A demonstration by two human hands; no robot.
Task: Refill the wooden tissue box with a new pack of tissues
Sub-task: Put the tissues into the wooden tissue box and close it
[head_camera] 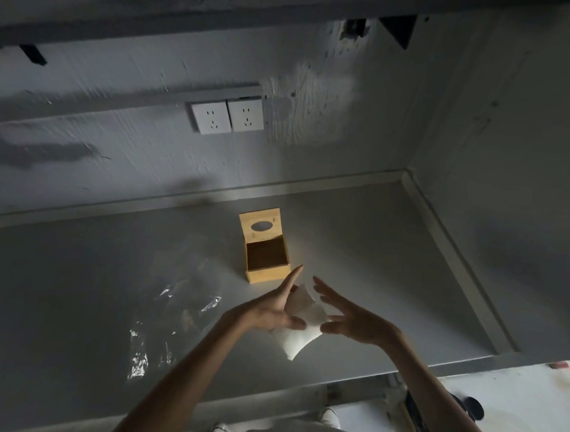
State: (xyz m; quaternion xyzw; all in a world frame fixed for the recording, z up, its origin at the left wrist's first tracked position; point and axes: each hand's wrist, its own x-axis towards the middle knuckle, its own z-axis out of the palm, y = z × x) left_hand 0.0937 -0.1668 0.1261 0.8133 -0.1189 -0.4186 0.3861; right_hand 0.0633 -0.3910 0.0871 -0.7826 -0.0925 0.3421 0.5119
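The wooden tissue box (266, 258) stands on the grey table (389, 251) with its lid tilted up at the back and its inside dark, nothing seen in it. Just in front of it, a white stack of tissues (300, 328) is pressed between my two palms above the table. My left hand (279, 307) holds its left side, fingers stretched toward the box. My right hand (354, 317) presses the right side with fingers spread. The stack bends and bulges between them.
Crumpled clear plastic wrap (173, 328) lies on the table to the left of my arms. Two white wall sockets (227, 116) sit on the wall behind. A raised lip (450, 247) runs along the table's right side. My shoes show below the front edge.
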